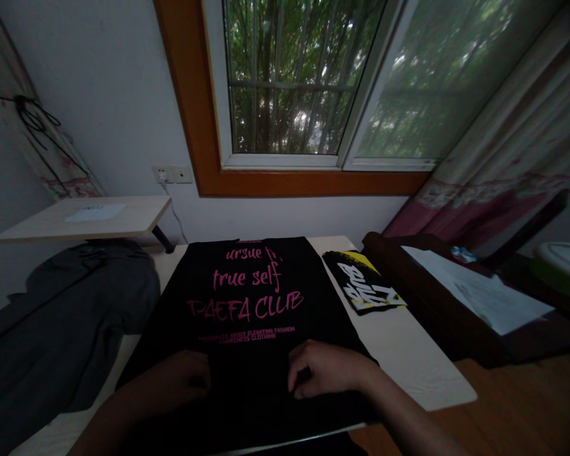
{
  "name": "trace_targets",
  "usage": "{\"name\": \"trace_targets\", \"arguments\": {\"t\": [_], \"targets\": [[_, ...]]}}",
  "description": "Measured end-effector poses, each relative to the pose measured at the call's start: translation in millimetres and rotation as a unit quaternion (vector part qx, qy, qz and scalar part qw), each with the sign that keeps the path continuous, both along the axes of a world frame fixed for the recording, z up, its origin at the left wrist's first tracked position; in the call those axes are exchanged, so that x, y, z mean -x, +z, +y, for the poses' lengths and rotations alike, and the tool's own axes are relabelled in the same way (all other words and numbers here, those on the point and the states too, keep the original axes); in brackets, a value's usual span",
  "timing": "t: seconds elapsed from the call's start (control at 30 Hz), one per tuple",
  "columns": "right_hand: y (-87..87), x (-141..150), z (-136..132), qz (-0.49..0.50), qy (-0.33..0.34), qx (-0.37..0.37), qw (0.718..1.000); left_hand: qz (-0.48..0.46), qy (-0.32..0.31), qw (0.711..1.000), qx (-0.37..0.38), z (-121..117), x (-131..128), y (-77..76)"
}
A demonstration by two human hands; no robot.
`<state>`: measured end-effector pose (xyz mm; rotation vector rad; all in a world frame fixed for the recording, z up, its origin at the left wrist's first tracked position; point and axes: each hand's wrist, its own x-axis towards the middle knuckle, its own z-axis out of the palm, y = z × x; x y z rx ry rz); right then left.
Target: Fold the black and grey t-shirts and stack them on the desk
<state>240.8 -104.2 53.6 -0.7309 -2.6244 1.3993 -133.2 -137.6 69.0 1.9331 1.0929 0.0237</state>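
A black T-shirt [247, 373] with pink lettering lies spread over the table, its print facing up. On its lower left part, my left hand [186, 378] has its fingers curled and closed on the cloth. Opposite it, my right hand [323, 367] pinches the fabric, thumb and fingertips together, just below the smallest line of print. The exact pinch of the left hand is dim and hard to see. To the right of the shirt lies a folded black garment [363, 282] with white and yellow print, apart from both hands.
Dark grey clothing [76, 316] is heaped at the left, beside a small raised shelf [90, 215] with a paper on it. The pale table [422, 367] ends at the right, near a dark brown piece of furniture [437, 304] bearing white sheets. A window stands behind.
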Motion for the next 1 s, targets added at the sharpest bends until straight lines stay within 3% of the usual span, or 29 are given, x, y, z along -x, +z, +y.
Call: {"name": "trace_targets", "arguments": {"t": [0.13, 0.27, 0.37, 0.47, 0.67, 1.0], "targets": [[6.5, -1, 5, 0.003, -0.015, 0.022, 1.000, 0.004, -0.011, 1.000, -0.027, 1, 3, 5.3], [13.9, -1, 17, 0.036, -0.140, -0.065, 0.987, -0.020, 0.033, 0.992, -0.118, 15, 11, 3.6], [7.3, 1, 30, 0.060, -0.216, -0.182, 0.957, -0.018, 0.112, 0.964, -0.240, 36, 14, -12.6], [-8.6, 4, 45, 0.025, -0.230, -0.261, 0.937, 0.043, 0.187, 0.932, -0.308, 58, 15, -36.4], [-38.7, -3, 65, -0.093, -0.255, -0.336, 0.902, 0.171, 0.201, 0.898, -0.352, 80, 30, -71.5], [-55.5, -67, 91, -0.178, -0.386, -0.366, 0.828, 0.220, 0.221, 0.873, -0.376, 78, 52, -75.7]]}}
